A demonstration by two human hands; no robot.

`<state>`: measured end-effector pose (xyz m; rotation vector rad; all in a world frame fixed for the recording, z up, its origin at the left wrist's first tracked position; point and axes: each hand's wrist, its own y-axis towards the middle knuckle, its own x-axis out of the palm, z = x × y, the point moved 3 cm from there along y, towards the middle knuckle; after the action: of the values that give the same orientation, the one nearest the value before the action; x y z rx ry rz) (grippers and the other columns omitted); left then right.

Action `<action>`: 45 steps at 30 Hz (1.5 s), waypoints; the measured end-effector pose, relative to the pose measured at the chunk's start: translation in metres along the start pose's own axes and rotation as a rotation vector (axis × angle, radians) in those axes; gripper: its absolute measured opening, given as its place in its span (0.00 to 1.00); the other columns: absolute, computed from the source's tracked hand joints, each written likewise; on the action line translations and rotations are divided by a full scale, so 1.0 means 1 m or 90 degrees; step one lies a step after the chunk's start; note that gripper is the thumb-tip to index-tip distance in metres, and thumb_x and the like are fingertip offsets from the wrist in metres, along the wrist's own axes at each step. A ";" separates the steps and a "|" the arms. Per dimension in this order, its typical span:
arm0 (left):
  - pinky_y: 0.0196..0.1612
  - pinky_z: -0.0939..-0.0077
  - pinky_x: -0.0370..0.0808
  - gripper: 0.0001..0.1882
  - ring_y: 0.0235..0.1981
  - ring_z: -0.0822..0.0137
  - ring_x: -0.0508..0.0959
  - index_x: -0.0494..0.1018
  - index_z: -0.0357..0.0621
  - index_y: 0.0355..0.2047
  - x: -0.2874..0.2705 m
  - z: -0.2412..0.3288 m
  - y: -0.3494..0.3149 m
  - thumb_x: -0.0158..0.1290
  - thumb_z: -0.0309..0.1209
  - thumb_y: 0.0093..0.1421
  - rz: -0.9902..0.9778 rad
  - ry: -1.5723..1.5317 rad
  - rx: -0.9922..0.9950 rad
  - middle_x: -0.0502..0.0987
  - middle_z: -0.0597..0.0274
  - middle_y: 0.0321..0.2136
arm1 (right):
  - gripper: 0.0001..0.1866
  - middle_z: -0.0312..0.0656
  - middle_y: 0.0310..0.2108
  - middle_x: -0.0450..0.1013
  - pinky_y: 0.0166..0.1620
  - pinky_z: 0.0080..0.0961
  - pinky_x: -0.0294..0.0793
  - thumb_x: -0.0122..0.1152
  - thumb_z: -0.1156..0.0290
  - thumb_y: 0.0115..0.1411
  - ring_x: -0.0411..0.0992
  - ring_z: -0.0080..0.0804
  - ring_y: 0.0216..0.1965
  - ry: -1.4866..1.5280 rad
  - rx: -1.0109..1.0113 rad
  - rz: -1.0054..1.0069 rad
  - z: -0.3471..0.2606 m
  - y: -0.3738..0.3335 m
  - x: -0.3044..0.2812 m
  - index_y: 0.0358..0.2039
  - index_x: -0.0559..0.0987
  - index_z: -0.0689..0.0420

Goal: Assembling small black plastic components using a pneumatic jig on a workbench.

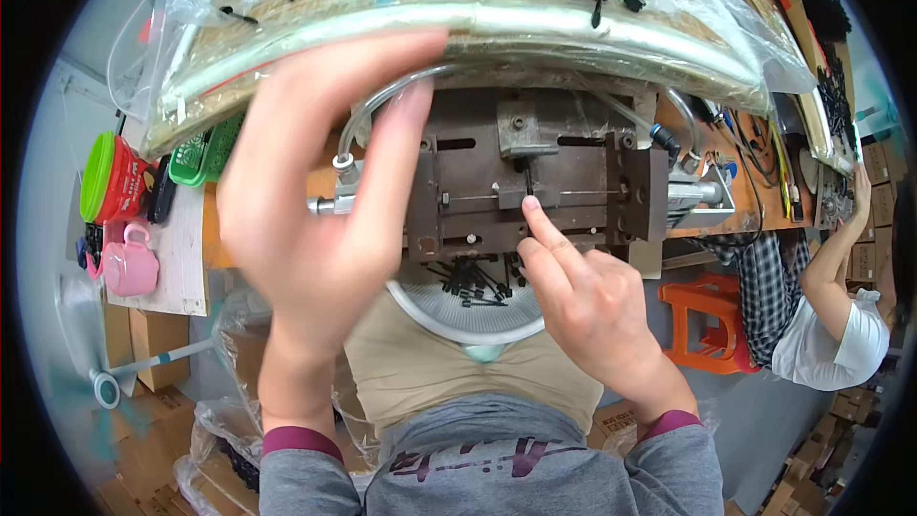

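A dark brown metal fixture (468, 167) lies in front of me, with a small block and clamp (523, 139) at its middle. A slim black plastic part (528, 175) sits upright in the slot there. The extended index finger of my right hand (597, 301) touches its near end, while the other fingers curl loosely. My left hand (320, 182) is raised over the fixture's left side, smeared by motion. Its thumb and fingers are apart, and nothing shows between them. Beneath the fixture, a round pale basket (420, 311) on my lap holds several black parts (475, 279).
Behind the fixture stands a plastic-wrapped tray (458, 19) with black parts. Clear tubes (382, 91) run to metal cylinders (697, 193) at the sides. On the left are a pink cup (131, 263) and red tub (119, 182). An orange stool (702, 320) and a co-worker (831, 334) are right.
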<state>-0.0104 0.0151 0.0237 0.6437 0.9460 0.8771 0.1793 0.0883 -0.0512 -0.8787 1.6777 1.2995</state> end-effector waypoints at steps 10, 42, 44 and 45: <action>0.49 0.62 0.74 0.10 0.46 0.51 0.77 0.80 0.40 0.37 0.120 -0.038 0.107 0.56 0.23 0.53 -0.077 0.047 0.262 0.80 0.52 0.39 | 0.12 0.53 0.51 0.77 0.22 0.21 0.71 0.64 0.76 0.46 0.67 0.26 0.14 -0.001 -0.016 -0.050 0.000 0.004 -0.007 0.34 0.77 0.60; 0.34 0.76 0.78 0.13 0.30 0.64 0.82 0.79 0.39 0.33 0.052 0.045 -0.110 0.66 0.29 0.47 -0.247 0.059 0.027 0.79 0.50 0.50 | 0.08 0.41 0.36 0.77 0.40 0.29 0.73 0.64 0.74 0.59 0.74 0.35 0.33 -0.105 -0.256 0.155 0.131 0.161 -0.061 0.39 0.79 0.61; 0.33 0.76 0.78 0.13 0.29 0.66 0.82 0.79 0.39 0.33 0.056 0.047 -0.110 0.66 0.29 0.46 -0.255 0.095 0.024 0.79 0.52 0.50 | 0.10 0.42 0.33 0.79 0.39 0.30 0.76 0.64 0.75 0.59 0.76 0.36 0.32 0.056 -0.024 0.130 0.127 0.156 -0.070 0.41 0.79 0.61; 0.33 0.76 0.78 0.13 0.28 0.66 0.81 0.79 0.39 0.33 0.057 0.046 -0.110 0.66 0.29 0.46 -0.260 0.115 0.022 0.79 0.52 0.50 | 0.10 0.42 0.32 0.80 0.39 0.30 0.77 0.63 0.75 0.59 0.77 0.37 0.31 0.136 0.093 0.115 0.118 0.152 -0.073 0.42 0.79 0.61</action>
<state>0.0864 0.0045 -0.0661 0.3828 1.2055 0.5610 0.0971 0.2405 0.0606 -0.8169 2.0318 1.2160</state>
